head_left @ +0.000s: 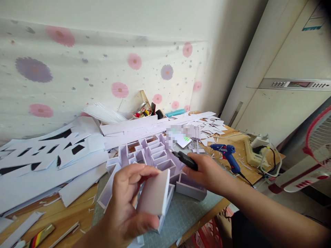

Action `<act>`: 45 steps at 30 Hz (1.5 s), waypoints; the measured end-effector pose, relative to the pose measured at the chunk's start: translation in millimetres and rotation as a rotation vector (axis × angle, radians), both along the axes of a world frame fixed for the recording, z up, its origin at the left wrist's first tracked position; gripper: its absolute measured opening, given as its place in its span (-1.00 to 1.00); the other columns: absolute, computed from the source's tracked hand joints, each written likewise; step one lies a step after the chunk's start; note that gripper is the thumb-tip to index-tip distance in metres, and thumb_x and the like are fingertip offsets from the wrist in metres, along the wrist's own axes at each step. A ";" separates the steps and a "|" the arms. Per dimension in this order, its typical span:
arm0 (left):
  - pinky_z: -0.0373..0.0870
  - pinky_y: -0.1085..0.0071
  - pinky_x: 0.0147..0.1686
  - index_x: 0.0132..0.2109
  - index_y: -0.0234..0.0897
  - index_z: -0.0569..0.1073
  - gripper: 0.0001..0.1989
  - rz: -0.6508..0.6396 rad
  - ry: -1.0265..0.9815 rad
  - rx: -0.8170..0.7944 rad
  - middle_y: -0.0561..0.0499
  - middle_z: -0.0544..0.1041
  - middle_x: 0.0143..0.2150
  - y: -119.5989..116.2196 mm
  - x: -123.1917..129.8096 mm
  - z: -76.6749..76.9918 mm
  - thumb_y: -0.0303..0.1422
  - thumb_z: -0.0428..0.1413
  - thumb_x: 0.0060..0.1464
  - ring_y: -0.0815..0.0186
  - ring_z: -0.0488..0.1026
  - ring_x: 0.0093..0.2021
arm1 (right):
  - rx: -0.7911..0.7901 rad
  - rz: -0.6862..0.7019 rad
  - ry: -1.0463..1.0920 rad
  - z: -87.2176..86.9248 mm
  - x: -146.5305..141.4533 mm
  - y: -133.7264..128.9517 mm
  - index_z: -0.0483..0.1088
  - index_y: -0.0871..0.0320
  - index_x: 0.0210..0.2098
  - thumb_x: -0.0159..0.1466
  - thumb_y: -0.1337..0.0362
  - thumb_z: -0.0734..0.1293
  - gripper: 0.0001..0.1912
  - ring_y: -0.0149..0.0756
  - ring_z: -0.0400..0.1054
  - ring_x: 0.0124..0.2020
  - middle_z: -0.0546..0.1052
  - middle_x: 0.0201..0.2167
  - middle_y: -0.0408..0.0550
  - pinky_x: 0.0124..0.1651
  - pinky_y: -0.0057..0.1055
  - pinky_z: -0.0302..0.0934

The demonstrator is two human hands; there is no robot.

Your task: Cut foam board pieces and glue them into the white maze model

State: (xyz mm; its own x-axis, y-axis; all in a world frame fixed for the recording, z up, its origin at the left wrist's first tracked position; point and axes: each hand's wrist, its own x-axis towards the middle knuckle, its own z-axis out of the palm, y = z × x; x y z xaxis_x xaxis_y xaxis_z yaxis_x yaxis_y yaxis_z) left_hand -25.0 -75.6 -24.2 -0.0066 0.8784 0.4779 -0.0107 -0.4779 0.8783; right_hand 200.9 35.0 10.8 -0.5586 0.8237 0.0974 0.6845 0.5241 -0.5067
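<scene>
A small white foam-board panel [154, 193] is held between the thumb and fingers of my left hand [129, 203], raised over the front of the mat. The fingers of my right hand [204, 172] wrap round a black-handled tool [186, 159], perhaps a cutter, its tip pointing left and away from me. Behind and between both hands stands a white foam-board model [159, 155] made of many open compartments. A separate open white box [191, 186] sits just below my right hand on the green cutting mat [186, 215].
A blue glue gun [227, 153] stands right of my right hand, near a power strip [254, 151]. White sheets [51, 172] cover the left side. Scraps [212, 127] and a lit phone [184, 141] lie behind. A racket [319, 137] is at far right.
</scene>
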 end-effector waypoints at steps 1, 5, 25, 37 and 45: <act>0.37 0.32 0.09 0.19 0.16 0.24 -0.39 -0.029 -0.039 -0.075 0.03 0.52 0.07 2.0 -0.1 2.7 -0.08 0.28 0.03 0.19 0.47 0.06 | -0.010 0.006 0.018 -0.1 0.3 0.0 0.20 0.12 -0.47 0.24 0.28 0.28 -0.81 -0.41 0.11 -0.52 0.27 -0.58 -0.23 -0.45 -0.48 -0.08; 0.47 0.20 0.00 0.12 -0.05 0.30 -0.55 -0.116 -0.336 -0.420 -0.11 0.61 -0.04 11.0 2.0 17.2 0.01 0.09 0.17 0.11 0.57 -0.04 | -0.020 0.059 0.028 -0.6 0.3 -4.2 0.25 0.13 -0.44 0.24 0.29 0.29 -0.85 -0.43 0.09 -0.53 0.28 -0.57 -0.24 -0.45 -0.49 -0.08; 0.56 0.34 -0.23 0.15 -0.09 0.25 -0.51 0.075 -0.531 -0.493 -0.06 0.62 -0.08 26.5 5.5 27.2 -0.38 0.23 0.12 0.21 0.64 -0.23 | -0.195 0.181 0.148 3.4 5.4 -16.1 0.33 0.14 -0.39 0.30 0.16 0.26 -0.80 -0.38 0.17 -0.48 0.35 -0.51 -0.18 -0.42 -0.44 0.04; 0.55 0.29 -0.25 -0.11 -0.09 0.23 -0.56 0.196 -0.381 -0.373 0.01 0.50 0.10 16.4 14.5 20.8 -0.37 0.33 -0.01 0.22 0.60 -0.18 | -0.749 0.011 0.755 11.3 -45.9 -40.3 0.34 0.14 -0.45 0.00 0.22 0.41 -0.81 -0.51 0.15 -0.65 0.34 -0.61 -0.27 -0.56 -0.51 0.08; -0.01 -0.04 0.34 0.29 0.09 0.17 -0.01 0.004 0.292 0.119 -0.13 0.43 0.25 20.2 -16.4 10.7 -0.27 0.46 -0.26 -0.03 0.27 0.31 | -0.683 0.056 0.690 21.1 -25.4 -21.9 0.39 0.20 -0.49 0.02 0.33 0.39 -0.91 -0.54 0.14 -0.65 0.33 -0.67 -0.29 -0.59 -0.54 0.00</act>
State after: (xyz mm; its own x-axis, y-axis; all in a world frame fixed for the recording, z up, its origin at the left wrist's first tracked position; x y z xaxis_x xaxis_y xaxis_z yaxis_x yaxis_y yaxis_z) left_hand -41.4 -55.3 -13.5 0.1428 0.8164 0.5596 0.2354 -0.5772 0.7819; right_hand 175.4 13.1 31.9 -0.5979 0.7984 -0.0712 0.1057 -0.0095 -0.9944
